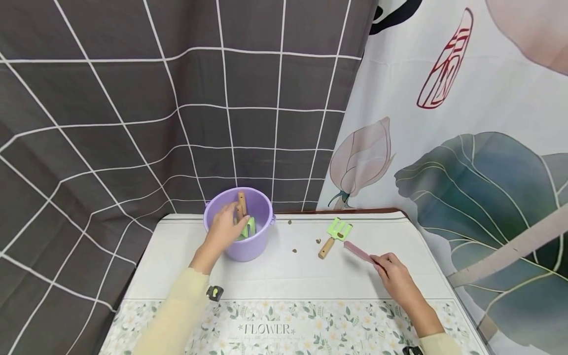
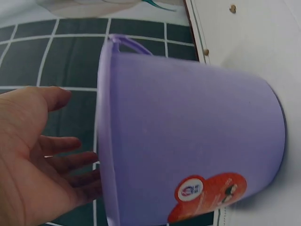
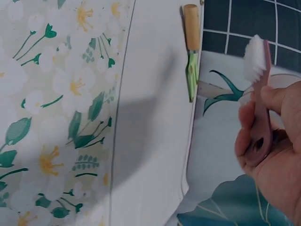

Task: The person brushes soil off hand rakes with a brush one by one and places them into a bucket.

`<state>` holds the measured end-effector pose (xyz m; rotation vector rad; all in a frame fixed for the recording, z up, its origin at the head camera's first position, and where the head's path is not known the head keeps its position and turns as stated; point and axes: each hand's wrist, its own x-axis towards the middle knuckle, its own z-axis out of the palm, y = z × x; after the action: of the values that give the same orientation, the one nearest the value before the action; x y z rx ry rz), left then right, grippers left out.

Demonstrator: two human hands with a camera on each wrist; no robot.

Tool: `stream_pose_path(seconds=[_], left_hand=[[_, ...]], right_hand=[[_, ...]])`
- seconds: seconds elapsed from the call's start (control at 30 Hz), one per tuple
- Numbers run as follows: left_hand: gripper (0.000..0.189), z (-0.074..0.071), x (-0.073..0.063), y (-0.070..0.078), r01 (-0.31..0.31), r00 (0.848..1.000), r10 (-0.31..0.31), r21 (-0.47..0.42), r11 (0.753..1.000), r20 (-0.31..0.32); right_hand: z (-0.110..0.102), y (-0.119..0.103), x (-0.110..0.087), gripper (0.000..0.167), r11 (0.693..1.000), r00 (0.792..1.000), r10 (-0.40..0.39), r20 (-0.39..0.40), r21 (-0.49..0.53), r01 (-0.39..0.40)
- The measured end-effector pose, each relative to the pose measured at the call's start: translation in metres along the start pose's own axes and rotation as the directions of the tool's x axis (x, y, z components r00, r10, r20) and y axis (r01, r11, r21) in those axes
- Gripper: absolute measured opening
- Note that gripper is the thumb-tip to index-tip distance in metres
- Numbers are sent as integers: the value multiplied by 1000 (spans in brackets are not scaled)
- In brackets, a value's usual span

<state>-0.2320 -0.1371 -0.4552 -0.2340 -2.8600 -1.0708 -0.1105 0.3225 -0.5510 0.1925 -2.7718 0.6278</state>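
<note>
Closest to me, between the two forearms, lies a flower-printed strip of cloth (image 1: 230,308) with the lettering FLOWER (image 1: 266,329). Both sleeves are pale yellow, and I see a small dark device (image 1: 215,293) at the left wrist.

The right hand (image 1: 395,276) grips a pink brush (image 1: 358,252) by its handle, thumb laid along it; my right wrist feed shows its white bristles (image 3: 255,57). The brush head points inward, toward the left hand's side, and ends just beside a green fork (image 1: 336,234) with a wooden handle, which lies beyond the right hand and a little inward. I can't tell whether brush and fork touch.

The left hand (image 1: 223,228) reaches over the rim of a purple bucket (image 1: 246,252), its thumb and fingers spread with nothing between them on my left wrist feed. Wooden handles (image 1: 241,198) and a green tool head (image 1: 252,225) sit in the bucket by those fingers; I can't make out whether the fingertips touch them.

Brown crumbs (image 1: 295,251) dot the white tabletop (image 1: 275,276) between the hands. Farthest off, a dark gridded curtain (image 1: 146,123) rises behind the left hand, and a pale printed curtain (image 1: 479,187) beyond the right.
</note>
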Motion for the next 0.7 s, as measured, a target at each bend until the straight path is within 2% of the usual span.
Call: stream_pose_path(seconds=[0.23,0.47,0.7], left_hand=[[53,4,-19,11,-95,993,90,-52,994,-79],[49,18,-37,21,-221,966,208,-76,972,-152],[47,34,-58,30,-316,942,300,-92,944,-150]], right_hand=[[8,8,-8,30,998,996,-65,-53,9,65],[9,10,-11,31,999,997,-50,-58,-10,49],[6,8,-10,32,999,999,-24,-48,-22,23]])
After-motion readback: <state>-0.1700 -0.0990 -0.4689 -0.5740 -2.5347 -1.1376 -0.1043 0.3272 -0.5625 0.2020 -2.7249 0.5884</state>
